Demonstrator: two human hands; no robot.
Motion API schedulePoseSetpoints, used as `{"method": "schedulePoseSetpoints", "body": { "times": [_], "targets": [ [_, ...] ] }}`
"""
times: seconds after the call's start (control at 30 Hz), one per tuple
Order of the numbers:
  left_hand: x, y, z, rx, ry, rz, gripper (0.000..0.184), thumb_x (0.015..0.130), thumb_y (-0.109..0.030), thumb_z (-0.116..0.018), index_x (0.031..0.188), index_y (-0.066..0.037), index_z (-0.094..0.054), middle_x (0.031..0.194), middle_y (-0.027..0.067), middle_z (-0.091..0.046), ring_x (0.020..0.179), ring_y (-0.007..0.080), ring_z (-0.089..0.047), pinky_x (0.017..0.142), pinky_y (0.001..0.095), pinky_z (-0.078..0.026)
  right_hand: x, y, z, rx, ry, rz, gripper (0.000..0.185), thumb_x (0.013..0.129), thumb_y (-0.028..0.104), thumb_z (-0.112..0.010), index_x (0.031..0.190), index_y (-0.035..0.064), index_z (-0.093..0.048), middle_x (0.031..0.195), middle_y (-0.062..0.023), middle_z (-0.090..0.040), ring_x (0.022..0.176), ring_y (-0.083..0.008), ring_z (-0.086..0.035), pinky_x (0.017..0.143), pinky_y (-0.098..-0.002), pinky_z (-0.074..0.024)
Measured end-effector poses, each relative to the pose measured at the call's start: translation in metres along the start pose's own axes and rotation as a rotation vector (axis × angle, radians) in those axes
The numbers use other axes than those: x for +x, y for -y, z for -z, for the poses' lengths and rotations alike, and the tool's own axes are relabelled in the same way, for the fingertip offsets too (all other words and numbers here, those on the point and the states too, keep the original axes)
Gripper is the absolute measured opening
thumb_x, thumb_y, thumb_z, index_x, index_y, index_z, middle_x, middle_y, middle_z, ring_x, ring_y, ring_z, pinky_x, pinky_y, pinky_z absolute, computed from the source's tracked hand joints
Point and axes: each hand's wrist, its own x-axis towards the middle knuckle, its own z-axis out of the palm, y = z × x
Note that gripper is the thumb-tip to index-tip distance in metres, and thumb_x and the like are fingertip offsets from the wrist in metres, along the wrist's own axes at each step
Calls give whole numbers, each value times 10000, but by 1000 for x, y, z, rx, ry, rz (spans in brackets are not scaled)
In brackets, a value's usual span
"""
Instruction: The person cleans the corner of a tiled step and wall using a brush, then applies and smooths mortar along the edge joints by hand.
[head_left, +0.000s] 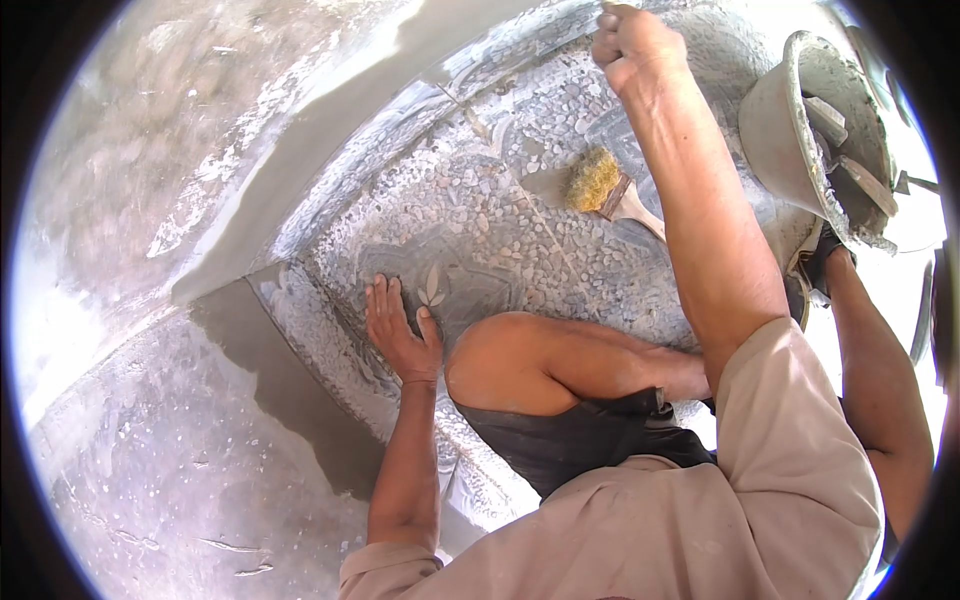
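My left hand rests with its fingers spread on the grey pebbled floor, near the corner where the two walls meet. My right hand is raised at the top, its fingers curled together beside the far edge of the pebbled surface; what it grips, if anything, is too small to name. Between the hands, a brush with yellowish bristles and a wooden handle lies on the pebbles, its handle end partly behind my right forearm.
A mortar-stained bucket holding tools stands at the upper right. Damp grey strips run along the lower edges of the far wall and left wall. My bent knee is near my left hand. Another leg shows at the right.
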Motion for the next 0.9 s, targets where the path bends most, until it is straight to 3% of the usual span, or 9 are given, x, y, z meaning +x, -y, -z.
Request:
{"method": "schedulePoseSetpoints", "body": {
  "times": [0.07,0.1,0.13,0.17,0.3,0.37,0.5,0.9],
  "targets": [
    [-1,0,0,8,-5,1,549,1049,-325,-516,1513,-31,-512,1610,179,-456,1513,409,-371,1227,556,-264,-22,-7,2,-60,-19,84,152,1022,83,-509,895,95,-590,625,11,-511,446,-87,-378,378,-230,-272],
    [0,1,-1,10,-4,2,549,1049,-325,-516,1513,-31,-512,1610,179,-456,1513,409,-371,1227,556,-264,-67,-7,-6,-230,1,49,129,1036,78,-540,1124,7,-601,744,-32,-575,507,-64,-402,416,-203,-305],
    [-1,3,-3,-8,-5,4,554,1039,-329,-519,1519,-53,-506,1621,161,-448,1528,390,-355,1234,557,-248,-92,-9,-14,-400,19,13,343,1049,72,-571,1353,-82,-612,864,-76,-638,569,-41,-426,455,-176,-338],
    [-2,5,-4,-26,-6,9,560,1028,-333,-522,1525,-75,-501,1631,144,-439,1542,371,-339,1241,558,-232,-90,-27,-9,-558,115,21,392,1054,97,-570,1413,-61,-581,933,-105,-669,578,-27,-437,458,-149,-354],
    [-1,4,-3,-11,-3,30,559,1027,-340,-523,1520,-77,-506,1628,145,-442,1540,372,-342,1239,559,-234,-111,-59,-28,-432,184,-146,313,1010,80,-637,1265,-101,-642,831,-73,-625,567,-65,-405,480,-208,-336],
    [-1,3,-3,-30,-15,17,565,1023,-350,-525,1519,-79,-509,1631,144,-439,1540,372,-342,1240,560,-231,-121,-68,-37,-346,232,-166,149,981,78,-667,1055,-51,-661,731,-35,-566,565,-88,-395,498,-262,-303],
    [-1,3,-1,-29,15,50,573,1012,-350,-533,1517,-81,-511,1635,143,-434,1541,373,-340,1242,562,-227,-137,-82,-52,-258,314,-189,136,981,78,-665,884,42,-577,673,-3,-507,548,-98,-381,508,-285,-280],
    [-1,2,-1,-32,21,57,586,986,-315,-554,1521,-83,-497,1642,142,-424,1552,377,-319,1244,577,-214,-143,-98,-63,-262,274,-248,110,1015,104,-639,972,10,-599,703,0,-525,577,-98,-402,547,-287,-322]
  ]
}}
